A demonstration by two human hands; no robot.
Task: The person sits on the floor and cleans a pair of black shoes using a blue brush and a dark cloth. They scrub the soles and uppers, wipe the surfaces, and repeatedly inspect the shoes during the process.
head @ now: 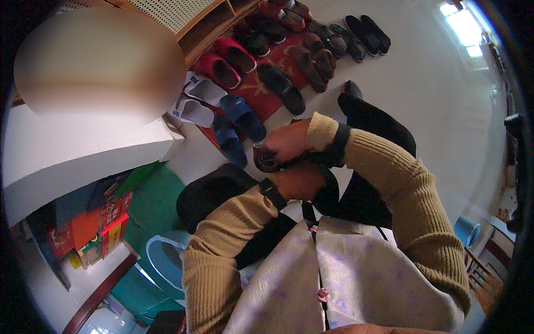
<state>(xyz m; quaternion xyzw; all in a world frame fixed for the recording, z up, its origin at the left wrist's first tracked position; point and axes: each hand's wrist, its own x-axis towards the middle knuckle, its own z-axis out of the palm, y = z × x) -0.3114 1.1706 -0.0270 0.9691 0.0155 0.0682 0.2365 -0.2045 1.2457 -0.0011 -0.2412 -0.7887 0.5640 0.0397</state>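
My right hand [292, 141], in a ribbed tan sleeve with a dark band at the wrist, is closed around a dark brown shoe [265, 159] held between my knees. Just below it, my left hand [301, 182] reaches across the same spot. Its fingers run behind a curved black item [330, 190], so their grip is hidden. Whether that black item belongs to the same shoe is unclear. Beneath my forearms are my black trousers [217, 188] and a pale shiny apron [358, 267]. Beyond my hands, a single black shoe [281, 89] lies at the edge of a red mat [267, 109].
Blue slides [240, 123], white slides [200, 100], red slippers [227, 62] and several dark shoes [317, 62] stand along a wooden rack [208, 25]. At the left are a white wall ledge [104, 154], a light-blue basin [167, 259] and red boxes [85, 227].
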